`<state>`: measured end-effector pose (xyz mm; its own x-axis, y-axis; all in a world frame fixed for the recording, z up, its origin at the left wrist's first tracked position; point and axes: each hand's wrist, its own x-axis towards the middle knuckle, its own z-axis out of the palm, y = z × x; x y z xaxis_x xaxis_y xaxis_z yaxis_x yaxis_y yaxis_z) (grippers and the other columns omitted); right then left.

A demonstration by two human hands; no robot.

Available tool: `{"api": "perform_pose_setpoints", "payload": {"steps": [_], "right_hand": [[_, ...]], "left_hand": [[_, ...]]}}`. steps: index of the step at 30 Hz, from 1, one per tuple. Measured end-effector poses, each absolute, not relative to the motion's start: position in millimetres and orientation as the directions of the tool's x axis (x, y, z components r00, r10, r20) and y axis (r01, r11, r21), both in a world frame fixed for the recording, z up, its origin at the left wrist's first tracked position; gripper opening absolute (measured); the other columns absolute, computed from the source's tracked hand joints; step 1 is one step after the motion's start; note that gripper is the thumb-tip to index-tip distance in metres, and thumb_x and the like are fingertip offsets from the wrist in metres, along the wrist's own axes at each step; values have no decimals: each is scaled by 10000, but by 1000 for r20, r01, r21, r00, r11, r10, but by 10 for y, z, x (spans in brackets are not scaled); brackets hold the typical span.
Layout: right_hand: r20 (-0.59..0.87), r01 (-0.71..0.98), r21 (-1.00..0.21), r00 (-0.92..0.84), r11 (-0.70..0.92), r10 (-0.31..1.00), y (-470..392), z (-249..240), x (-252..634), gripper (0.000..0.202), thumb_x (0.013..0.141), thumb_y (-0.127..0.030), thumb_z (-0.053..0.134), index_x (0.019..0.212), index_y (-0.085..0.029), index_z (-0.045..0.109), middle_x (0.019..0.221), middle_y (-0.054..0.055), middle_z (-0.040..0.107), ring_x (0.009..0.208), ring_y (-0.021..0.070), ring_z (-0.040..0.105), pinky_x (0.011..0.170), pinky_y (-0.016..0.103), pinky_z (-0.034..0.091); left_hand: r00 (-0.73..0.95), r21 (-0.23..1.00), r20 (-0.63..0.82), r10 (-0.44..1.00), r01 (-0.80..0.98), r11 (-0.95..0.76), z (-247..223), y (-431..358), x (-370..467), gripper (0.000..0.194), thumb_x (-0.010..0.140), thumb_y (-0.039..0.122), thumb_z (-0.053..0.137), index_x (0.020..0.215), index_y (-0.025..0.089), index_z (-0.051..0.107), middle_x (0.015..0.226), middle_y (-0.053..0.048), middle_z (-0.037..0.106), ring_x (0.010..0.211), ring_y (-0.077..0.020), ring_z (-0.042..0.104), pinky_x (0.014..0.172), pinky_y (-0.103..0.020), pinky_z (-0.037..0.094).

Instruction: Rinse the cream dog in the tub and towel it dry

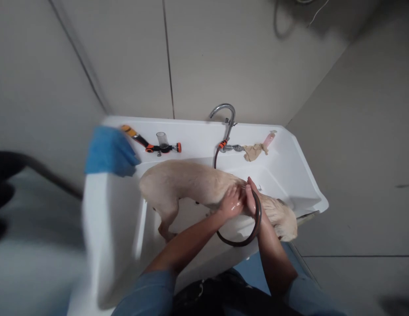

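Note:
A wet, cream-coloured dog (191,180) stands in a white tub (299,175), its head at the right end. My left hand (232,202) lies flat on the dog's shoulder, fingers stretched over the wet fur. Beside it, at the dog's neck, my right hand (252,199) is closed on a dark hose (257,219), fingers pointing up and away from me. The hose loops down below my wrist and back under my left forearm. Its tip is hard to make out between my hands. The dog's front legs are mostly hidden behind my arms.
A curved chrome faucet (231,116) with an orange hose connector (222,143) rises at the back rim. An orange-and-black spray nozzle (151,147) and a clear cylinder (162,139) lie left of it. A blue cloth (108,149) hangs over the left corner; a beige cloth (253,152) lies right.

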<state>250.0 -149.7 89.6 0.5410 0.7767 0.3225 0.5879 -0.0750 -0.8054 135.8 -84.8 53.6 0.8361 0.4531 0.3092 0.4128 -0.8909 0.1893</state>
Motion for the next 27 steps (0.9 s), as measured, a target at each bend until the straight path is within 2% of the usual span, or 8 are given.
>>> {"api": "perform_pose_setpoints", "payload": {"steps": [3,8,11,16,18,21,24,27], "right_hand": [[420,791,-584,487,-183,766,-1537,952,2473,604,1008,-496,462,1405,-111,705,1493,226,657,1433,373,576,1247,566,385],[235,821,-288,560,-493,794,-1025,949,2112,527,1049,-377,523,1470,-92,662,1457,278,656,1359,416,607,1175,585,392],[251,874,-240,476,-422,843,-523,893,1801,536,1064,-415,540,1452,-68,666,1520,281,614,1383,418,572,1168,561,397],[330,944,-240,300,-228,895,162,932,1261,430,1085,-322,508,1390,-87,699,1410,231,702,1272,320,666,1084,418,469],[325,963,-223,218,-150,920,349,1022,1017,408,1102,-291,474,1375,-102,712,1364,204,729,1237,290,691,1059,378,478],[271,982,-184,86,-36,959,546,1180,615,388,1108,-279,466,1327,-123,744,1339,177,742,1212,283,695,1049,366,478],[207,986,-141,-60,90,976,670,1310,242,381,1104,-307,482,1318,-135,747,1397,180,711,1237,302,664,1053,390,474],[152,982,-83,-157,170,976,742,1384,-20,423,1116,-335,457,1399,-136,700,1444,187,677,1271,320,632,1065,418,474]], "left_hand": [[752,255,299,588,531,-808,670,-542,1129,735,950,552,732,1563,160,631,1669,-209,497,1564,-410,451,1330,-595,313],[526,302,265,808,751,-588,718,-241,587,897,839,578,852,1618,230,577,1742,-192,387,1615,-474,324,1308,-696,245],[411,289,279,868,826,-484,778,-68,215,921,839,553,859,1639,217,547,1759,-208,346,1632,-487,274,1310,-710,198],[193,332,264,945,902,-277,932,359,-453,964,826,590,858,1629,161,541,1736,-250,371,1614,-509,294,1307,-702,210],[161,400,255,953,880,-256,971,545,-701,818,898,536,791,1588,152,580,1698,-236,444,1583,-460,386,1306,-636,289],[172,594,234,957,754,-280,1001,816,-1006,466,1073,304,473,1450,143,694,1590,-159,601,1511,-282,529,1302,-435,371],[145,778,117,983,601,-181,960,1061,-1239,573,1101,199,237,1388,118,727,1508,-125,681,1432,-183,607,1270,-320,398],[59,819,-22,998,573,-15,806,1235,-1440,543,1100,233,278,1369,94,728,1453,-144,716,1383,-218,651,1215,-340,463]]}}
